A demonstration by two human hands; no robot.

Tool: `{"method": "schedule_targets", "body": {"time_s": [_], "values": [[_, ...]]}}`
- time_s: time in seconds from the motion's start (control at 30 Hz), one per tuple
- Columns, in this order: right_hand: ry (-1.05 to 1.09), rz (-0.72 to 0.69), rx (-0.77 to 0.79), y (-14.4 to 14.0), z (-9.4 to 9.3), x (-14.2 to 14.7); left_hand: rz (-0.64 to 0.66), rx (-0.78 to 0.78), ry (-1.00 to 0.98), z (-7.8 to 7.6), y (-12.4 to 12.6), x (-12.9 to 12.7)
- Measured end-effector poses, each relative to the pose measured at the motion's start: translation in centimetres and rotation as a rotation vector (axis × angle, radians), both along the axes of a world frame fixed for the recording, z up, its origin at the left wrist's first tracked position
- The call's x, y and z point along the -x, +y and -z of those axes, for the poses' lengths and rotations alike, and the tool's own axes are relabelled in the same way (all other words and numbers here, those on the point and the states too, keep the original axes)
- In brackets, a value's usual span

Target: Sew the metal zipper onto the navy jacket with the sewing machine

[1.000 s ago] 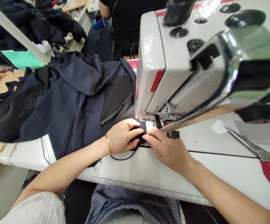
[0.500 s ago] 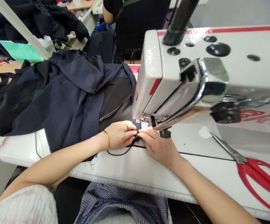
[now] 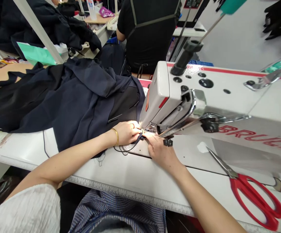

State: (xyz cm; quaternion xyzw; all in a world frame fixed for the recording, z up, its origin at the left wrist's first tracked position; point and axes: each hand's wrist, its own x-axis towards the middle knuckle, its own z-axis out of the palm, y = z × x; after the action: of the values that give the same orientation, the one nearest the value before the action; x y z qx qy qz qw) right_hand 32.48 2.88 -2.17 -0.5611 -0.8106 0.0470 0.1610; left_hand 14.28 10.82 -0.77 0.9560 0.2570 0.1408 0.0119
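Note:
A navy garment (image 3: 82, 97) with a black panel and a thin white line lies bunched across the left of the sewing table. Its near edge runs to the presser foot of a white sewing machine (image 3: 155, 90). My left hand (image 3: 127, 132), a ring and a gold bracelet on it, has its fingers closed on that edge just left of the foot. From the right, my right hand (image 3: 160, 147) pinches the same edge, fingertips close to the left ones. Below them loops a thin black cord (image 3: 127, 151). The fingertips partly hide the cloth at the needle.
Red-handled scissors (image 3: 246, 186) lie on the table at the right, tips by a white scrap (image 3: 202, 147). A measuring tape (image 3: 130, 195) runs along the front edge. A person in black (image 3: 150, 35) sits beyond the machine. Dark cloth (image 3: 45, 26) is piled back left.
The view has tilted up and drawn back, showing more of the machine. Both hands stay at the presser foot on the garment's edge. Less of the white line on the black panel shows.

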Motion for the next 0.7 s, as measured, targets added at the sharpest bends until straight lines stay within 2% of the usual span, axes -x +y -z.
{"method": "schedule_targets", "body": {"time_s": [0.2, 0.33, 0.47, 0.57, 0.7], "values": [[0.008, -0.009, -0.037, -0.1, 0.1, 0.1, 0.017, 0.002, -0.013, 0.1, 0.0, 0.1], [0.082, -0.012, -0.005, 0.1, -0.1, 0.0, 0.000, 0.003, -0.004, 0.0, 0.0, 0.2], [0.324, -0.018, 0.071, 0.4, -0.7, -0.5, -0.025, 0.023, 0.010, -0.3, 0.0, 0.1], [0.529, 0.087, 0.114, 0.6, -0.7, -1.0, -0.033, 0.036, 0.010, -0.4, 0.0, 0.0], [0.640, 0.175, 0.156, 0.8, -0.3, -1.4, -0.037, 0.052, 0.017, -0.5, 0.1, 0.0]]}}
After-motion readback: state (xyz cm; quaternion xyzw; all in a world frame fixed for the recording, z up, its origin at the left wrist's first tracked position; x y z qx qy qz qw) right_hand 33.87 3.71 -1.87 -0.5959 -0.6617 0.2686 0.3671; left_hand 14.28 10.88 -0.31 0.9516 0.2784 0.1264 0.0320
